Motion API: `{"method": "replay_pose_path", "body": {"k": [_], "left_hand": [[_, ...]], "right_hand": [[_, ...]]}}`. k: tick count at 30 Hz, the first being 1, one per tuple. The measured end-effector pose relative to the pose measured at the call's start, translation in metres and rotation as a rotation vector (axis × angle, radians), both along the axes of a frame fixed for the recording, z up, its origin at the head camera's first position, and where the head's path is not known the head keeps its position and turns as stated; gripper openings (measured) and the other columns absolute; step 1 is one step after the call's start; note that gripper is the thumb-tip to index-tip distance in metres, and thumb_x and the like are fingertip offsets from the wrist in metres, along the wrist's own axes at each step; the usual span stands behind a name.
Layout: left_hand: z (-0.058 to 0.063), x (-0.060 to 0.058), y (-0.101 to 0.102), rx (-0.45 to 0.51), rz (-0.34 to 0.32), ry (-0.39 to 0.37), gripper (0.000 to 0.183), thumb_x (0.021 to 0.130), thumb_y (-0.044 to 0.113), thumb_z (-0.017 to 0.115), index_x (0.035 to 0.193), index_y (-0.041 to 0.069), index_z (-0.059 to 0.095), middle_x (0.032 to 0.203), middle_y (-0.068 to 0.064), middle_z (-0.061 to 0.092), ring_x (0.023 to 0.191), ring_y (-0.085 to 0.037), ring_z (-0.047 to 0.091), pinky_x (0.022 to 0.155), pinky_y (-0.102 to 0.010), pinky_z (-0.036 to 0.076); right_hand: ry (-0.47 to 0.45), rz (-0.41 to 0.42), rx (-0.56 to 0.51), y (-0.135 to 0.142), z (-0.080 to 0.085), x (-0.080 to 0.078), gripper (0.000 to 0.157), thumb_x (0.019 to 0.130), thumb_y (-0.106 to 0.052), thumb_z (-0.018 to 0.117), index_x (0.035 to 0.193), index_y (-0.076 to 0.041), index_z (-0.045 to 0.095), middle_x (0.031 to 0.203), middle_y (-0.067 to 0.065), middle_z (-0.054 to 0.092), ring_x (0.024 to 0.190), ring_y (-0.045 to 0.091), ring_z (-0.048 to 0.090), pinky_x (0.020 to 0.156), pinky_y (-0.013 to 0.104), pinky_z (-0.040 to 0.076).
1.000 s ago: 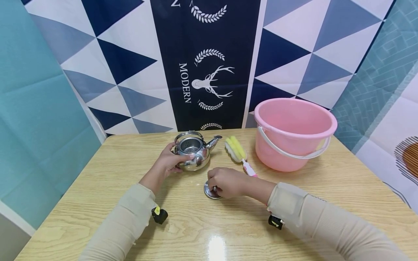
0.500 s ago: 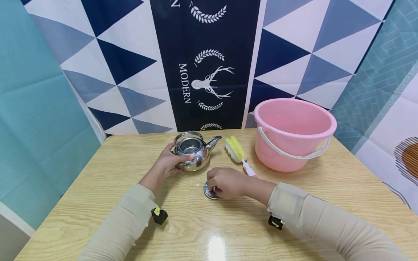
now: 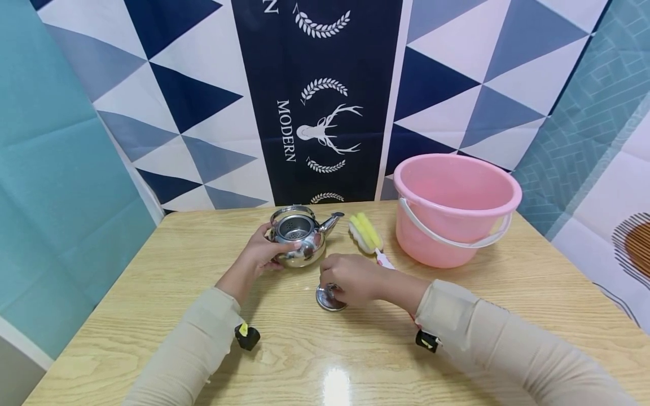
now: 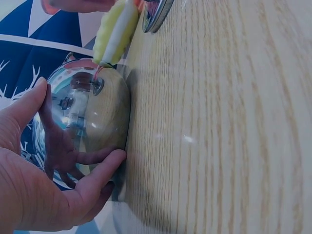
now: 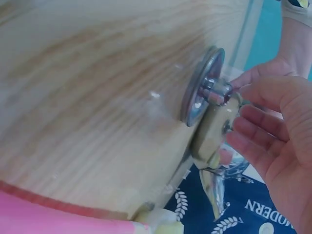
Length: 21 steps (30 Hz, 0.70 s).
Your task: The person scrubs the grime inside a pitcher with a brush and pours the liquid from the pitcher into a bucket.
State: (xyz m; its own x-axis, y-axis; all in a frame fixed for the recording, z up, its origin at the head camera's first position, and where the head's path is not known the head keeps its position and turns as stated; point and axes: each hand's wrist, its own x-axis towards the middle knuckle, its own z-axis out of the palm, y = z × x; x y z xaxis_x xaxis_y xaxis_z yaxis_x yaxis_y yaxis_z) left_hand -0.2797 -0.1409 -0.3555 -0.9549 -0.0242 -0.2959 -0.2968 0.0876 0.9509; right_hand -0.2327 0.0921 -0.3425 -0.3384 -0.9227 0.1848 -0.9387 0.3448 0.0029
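My left hand (image 3: 260,252) grips the near left side of a shiny steel teapot (image 3: 308,254). Its thumb and fingers curve around the pot's belly in the left wrist view. The pot stands uncovered, a perforated strainer (image 3: 295,228) in its mouth and its spout pointing right. Nearer to me, the round steel lid (image 3: 325,300) lies on the table, knob up. Just over it is my right hand (image 3: 352,276); in the right wrist view its loosely bent fingers (image 5: 261,122) are beside the lid's knob (image 5: 218,91) without pinching it.
A yellow and white sponge brush (image 3: 367,232) with a pink and white handle lies beyond my right hand. At the back right stands a pink bucket (image 3: 431,239), its white handle hanging down in front. A patterned cloth (image 3: 213,113) rises behind the wooden table (image 3: 152,293).
My right hand has let go of the lid's knob and risen slightly, so more of the lid shows. The left hand and teapot have stayed in place.
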Motion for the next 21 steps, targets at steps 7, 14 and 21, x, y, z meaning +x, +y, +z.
{"method": "replay_pose_path", "body": {"k": [7,14,21], "left_hand": [[0.001,0.001,0.000,0.010,-0.003,0.005,0.091,0.080,0.004,0.081,0.151,0.022,0.027,0.141,-0.018,0.037,0.116,-0.039,0.050,0.082,-0.054,0.054],[0.000,0.000,0.000,-0.008,-0.005,0.004,0.093,0.079,0.007,0.082,0.152,0.022,0.027,0.139,-0.019,0.038,0.106,-0.037,0.053,0.075,-0.049,0.057],[0.000,0.001,-0.001,-0.009,-0.011,0.003,0.094,0.079,0.009,0.083,0.152,0.023,0.026,0.135,-0.019,0.040,0.103,-0.031,0.052,0.075,-0.047,0.057]], "right_hand": [[0.058,0.000,0.034,-0.003,0.012,-0.005,0.014,0.073,-0.005,0.074,0.086,-0.011,0.071,0.089,0.000,0.058,0.082,0.016,0.057,0.070,0.028,0.051],[0.125,-0.003,0.055,-0.011,0.028,-0.010,0.019,0.073,-0.009,0.078,0.091,-0.009,0.073,0.095,0.004,0.063,0.089,0.019,0.060,0.078,0.031,0.053],[0.165,0.028,0.025,-0.022,0.038,-0.021,0.017,0.067,0.002,0.067,0.079,-0.010,0.069,0.088,0.004,0.060,0.081,0.019,0.057,0.064,0.028,0.050]]}}
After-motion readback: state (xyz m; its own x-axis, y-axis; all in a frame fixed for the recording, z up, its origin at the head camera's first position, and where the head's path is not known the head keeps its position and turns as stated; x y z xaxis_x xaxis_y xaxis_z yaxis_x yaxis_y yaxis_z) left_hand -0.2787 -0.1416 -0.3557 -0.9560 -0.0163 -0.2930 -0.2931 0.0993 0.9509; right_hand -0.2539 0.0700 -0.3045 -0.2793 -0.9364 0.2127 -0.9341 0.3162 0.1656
